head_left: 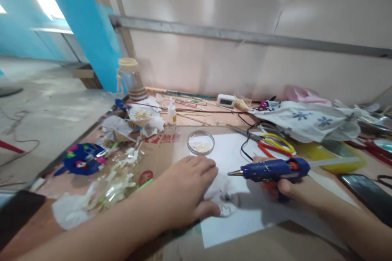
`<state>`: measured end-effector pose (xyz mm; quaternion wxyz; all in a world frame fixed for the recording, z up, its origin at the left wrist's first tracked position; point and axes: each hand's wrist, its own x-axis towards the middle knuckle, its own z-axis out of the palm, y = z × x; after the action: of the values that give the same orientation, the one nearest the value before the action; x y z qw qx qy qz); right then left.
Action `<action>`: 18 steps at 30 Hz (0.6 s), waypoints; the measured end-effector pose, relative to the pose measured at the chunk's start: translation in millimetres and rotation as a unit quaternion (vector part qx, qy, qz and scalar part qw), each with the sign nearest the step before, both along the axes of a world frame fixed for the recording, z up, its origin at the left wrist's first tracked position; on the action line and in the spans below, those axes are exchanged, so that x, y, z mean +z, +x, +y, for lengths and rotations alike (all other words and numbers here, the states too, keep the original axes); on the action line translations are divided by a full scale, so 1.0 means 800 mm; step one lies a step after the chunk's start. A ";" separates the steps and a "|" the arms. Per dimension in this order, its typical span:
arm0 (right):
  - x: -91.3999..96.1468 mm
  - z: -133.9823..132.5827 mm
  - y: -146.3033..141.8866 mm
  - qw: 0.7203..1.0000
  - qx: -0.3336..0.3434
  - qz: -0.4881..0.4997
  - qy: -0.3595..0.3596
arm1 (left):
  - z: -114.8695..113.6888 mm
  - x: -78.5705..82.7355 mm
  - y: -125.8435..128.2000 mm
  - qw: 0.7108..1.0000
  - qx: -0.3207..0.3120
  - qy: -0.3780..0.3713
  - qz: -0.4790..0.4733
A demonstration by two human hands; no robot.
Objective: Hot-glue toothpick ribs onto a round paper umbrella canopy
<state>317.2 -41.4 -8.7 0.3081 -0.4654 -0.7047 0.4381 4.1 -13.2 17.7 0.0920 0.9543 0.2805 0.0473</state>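
My right hand (286, 189) grips a blue hot glue gun (269, 170) with a glue stick out of its back end. Its metal nozzle points left, above a white crumpled piece (225, 197) of thin paper or cloth with dark marks. My left hand (191, 187) holds that piece down on a white paper sheet (232, 228), thumb at its near edge and fingers curled over its left side. Just beyond my left hand lies a round clear dish (201, 143) with short pale sticks in it.
Scissors (275, 144) with yellow and orange handles lie behind the glue gun, beside a black cord. A phone (367, 195) is at right. A white-capped glue bottle (172, 113), a jar (132, 79) and a blue patterned fan (84, 159) stand or lie at left, among plastic-wrapped bits.
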 end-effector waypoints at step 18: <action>-0.009 0.001 -0.023 0.968 -0.045 0.139 -0.204 | 0.114 0.066 -0.107 0.917 0.295 0.232 0.130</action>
<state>299.1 -40.8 -15.6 0.3204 -0.4841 -0.5289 0.6190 -81.3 78.1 70.8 -0.1878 0.8202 0.5403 0.0115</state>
